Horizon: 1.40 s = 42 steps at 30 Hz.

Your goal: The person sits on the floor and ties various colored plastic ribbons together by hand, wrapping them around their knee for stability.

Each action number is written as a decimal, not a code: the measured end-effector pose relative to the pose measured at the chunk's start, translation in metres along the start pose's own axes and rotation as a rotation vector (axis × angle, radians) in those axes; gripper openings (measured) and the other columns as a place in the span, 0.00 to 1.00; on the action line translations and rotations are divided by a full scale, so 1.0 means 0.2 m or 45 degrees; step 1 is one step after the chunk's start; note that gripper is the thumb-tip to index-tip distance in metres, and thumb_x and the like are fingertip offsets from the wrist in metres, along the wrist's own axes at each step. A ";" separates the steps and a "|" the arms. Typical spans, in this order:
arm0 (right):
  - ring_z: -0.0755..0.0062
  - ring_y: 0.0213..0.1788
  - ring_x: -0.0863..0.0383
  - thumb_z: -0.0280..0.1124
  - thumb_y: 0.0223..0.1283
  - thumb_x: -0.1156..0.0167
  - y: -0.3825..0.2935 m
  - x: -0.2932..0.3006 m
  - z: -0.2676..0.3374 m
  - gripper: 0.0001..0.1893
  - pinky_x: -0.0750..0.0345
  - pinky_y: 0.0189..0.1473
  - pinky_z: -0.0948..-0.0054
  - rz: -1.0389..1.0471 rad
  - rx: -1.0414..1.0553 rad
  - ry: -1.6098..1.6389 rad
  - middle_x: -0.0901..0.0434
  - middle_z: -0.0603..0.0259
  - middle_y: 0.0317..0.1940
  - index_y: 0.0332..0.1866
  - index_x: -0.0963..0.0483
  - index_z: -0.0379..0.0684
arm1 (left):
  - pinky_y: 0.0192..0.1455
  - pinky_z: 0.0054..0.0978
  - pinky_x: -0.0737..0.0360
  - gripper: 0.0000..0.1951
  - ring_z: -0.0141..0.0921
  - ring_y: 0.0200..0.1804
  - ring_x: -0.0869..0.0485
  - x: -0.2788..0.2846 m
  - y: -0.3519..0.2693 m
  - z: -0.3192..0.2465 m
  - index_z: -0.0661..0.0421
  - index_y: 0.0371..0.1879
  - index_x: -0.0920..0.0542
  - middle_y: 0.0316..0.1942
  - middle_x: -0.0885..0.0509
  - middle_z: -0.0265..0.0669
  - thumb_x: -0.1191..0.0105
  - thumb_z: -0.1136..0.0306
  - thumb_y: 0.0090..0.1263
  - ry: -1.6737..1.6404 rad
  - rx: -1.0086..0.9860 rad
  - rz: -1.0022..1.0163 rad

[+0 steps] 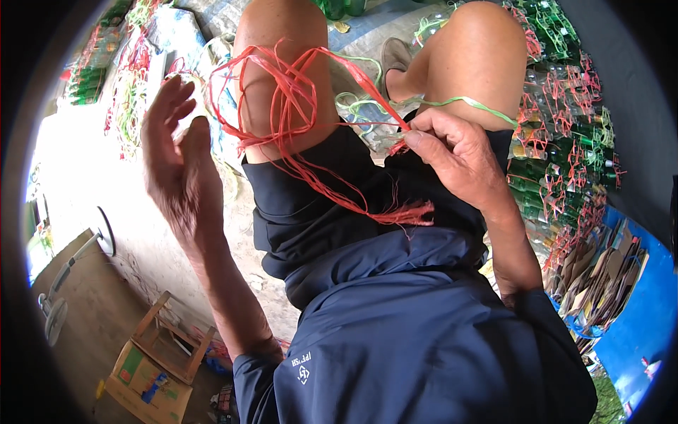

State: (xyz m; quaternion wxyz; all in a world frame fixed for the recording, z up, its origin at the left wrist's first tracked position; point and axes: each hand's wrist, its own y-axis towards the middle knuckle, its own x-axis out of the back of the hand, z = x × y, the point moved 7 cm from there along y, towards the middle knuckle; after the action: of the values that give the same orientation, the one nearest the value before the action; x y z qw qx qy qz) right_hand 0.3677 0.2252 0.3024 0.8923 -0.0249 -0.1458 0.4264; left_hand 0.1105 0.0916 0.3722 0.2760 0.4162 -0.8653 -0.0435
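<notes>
Between the thumb and fingers of my right hand [450, 153] a strand of red plastic twine [365, 82] is pinched. The rest of that twine loops loosely over one thigh, and its frayed end lies on the dark shorts. My left hand [183, 159] is raised to the left of the loops, empty, with its fingers apart. A pale green plastic string [476, 104] lies across the other thigh and curls down between the knees. Part of the red twine behind the right fingertips is hidden.
Green and clear bottles [561, 122] tied with red and green twine are stacked at right. Flattened cardboard [604, 275] stands below them. At left are more twine bundles [132, 90], a standing fan [55, 315], a wooden stool [172, 339] and a cardboard box [148, 384].
</notes>
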 end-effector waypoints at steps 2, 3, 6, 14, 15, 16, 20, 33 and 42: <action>0.87 0.27 0.32 0.28 0.69 0.41 0.00 0.01 0.00 0.08 0.33 0.30 0.80 0.004 0.006 0.030 0.25 0.71 0.25 0.38 0.24 0.32 | 0.47 0.22 0.24 0.17 0.27 0.46 0.21 0.02 -0.04 -0.15 0.58 0.55 0.20 0.49 0.15 0.38 0.49 0.81 0.67 0.063 -0.173 -0.205; 0.87 0.27 0.33 0.29 0.69 0.41 -0.01 0.03 -0.01 0.09 0.33 0.30 0.80 -0.010 0.003 0.047 0.26 0.71 0.24 0.38 0.24 0.32 | 0.40 0.19 0.24 0.13 0.24 0.39 0.21 -0.01 -0.07 -0.22 0.62 0.50 0.19 0.45 0.15 0.38 0.49 0.82 0.68 0.192 -0.126 -0.178; 0.91 0.25 0.37 0.29 0.69 0.40 0.01 0.02 0.01 0.08 0.38 0.28 0.83 0.025 -0.013 0.144 0.30 0.76 0.22 0.37 0.23 0.33 | 0.35 0.17 0.24 0.11 0.22 0.33 0.21 -0.12 -0.15 -0.27 0.64 0.46 0.18 0.41 0.15 0.37 0.47 0.86 0.66 -0.180 -0.067 0.247; 0.93 0.25 0.40 0.30 0.70 0.41 0.04 0.03 0.12 0.09 0.42 0.27 0.84 0.074 -0.062 0.264 0.33 0.80 0.21 0.38 0.21 0.35 | 0.39 0.34 0.21 0.08 0.46 0.35 0.18 -0.46 -0.26 -0.24 0.61 0.45 0.19 0.39 0.18 0.46 0.45 0.76 0.69 -0.149 -0.091 0.751; 0.93 0.25 0.40 0.30 0.69 0.41 0.05 0.04 0.13 0.08 0.42 0.27 0.84 0.063 -0.025 0.247 0.32 0.80 0.22 0.38 0.21 0.35 | 0.39 0.34 0.21 0.08 0.46 0.35 0.18 -0.46 -0.26 -0.24 0.61 0.45 0.19 0.39 0.18 0.46 0.45 0.76 0.69 -0.148 -0.088 0.754; 0.93 0.26 0.40 0.30 0.69 0.41 0.05 0.04 0.12 0.08 0.40 0.29 0.84 0.079 -0.012 0.262 0.31 0.79 0.23 0.39 0.20 0.35 | 0.38 0.34 0.21 0.07 0.45 0.35 0.18 -0.45 -0.24 -0.23 0.61 0.44 0.19 0.37 0.19 0.46 0.45 0.76 0.69 -0.096 -0.111 0.762; 0.92 0.28 0.36 0.30 0.69 0.40 0.08 0.02 0.09 0.09 0.37 0.31 0.84 0.079 -0.096 0.269 0.29 0.78 0.25 0.39 0.21 0.34 | 0.39 0.30 0.22 0.04 0.37 0.34 0.18 -0.43 -0.21 -0.22 0.62 0.40 0.20 0.31 0.19 0.41 0.45 0.76 0.70 -0.048 -0.144 0.778; 0.87 0.27 0.29 0.42 0.73 0.43 0.14 -0.10 -0.02 0.17 0.31 0.30 0.84 0.346 -0.222 0.458 0.21 0.71 0.29 0.44 0.21 0.36 | 0.37 0.25 0.25 0.02 0.29 0.31 0.23 -0.44 -0.25 -0.19 0.62 0.36 0.20 0.27 0.23 0.36 0.43 0.78 0.68 -0.149 -0.033 0.787; 0.80 0.40 0.23 0.35 0.73 0.46 0.20 -0.12 0.04 0.12 0.24 0.47 0.77 0.241 -0.042 0.692 0.21 0.66 0.35 0.44 0.23 0.35 | 0.36 0.24 0.25 0.02 0.27 0.30 0.22 -0.44 -0.27 -0.18 0.62 0.36 0.20 0.27 0.22 0.36 0.43 0.79 0.67 -0.128 -0.057 0.815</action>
State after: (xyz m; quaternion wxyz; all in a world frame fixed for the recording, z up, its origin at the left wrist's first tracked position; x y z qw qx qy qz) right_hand 0.3212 0.2310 0.2968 0.8544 -0.1662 0.0949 0.4830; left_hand 0.2114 0.1272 0.3476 0.2416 0.1142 -0.9636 0.0060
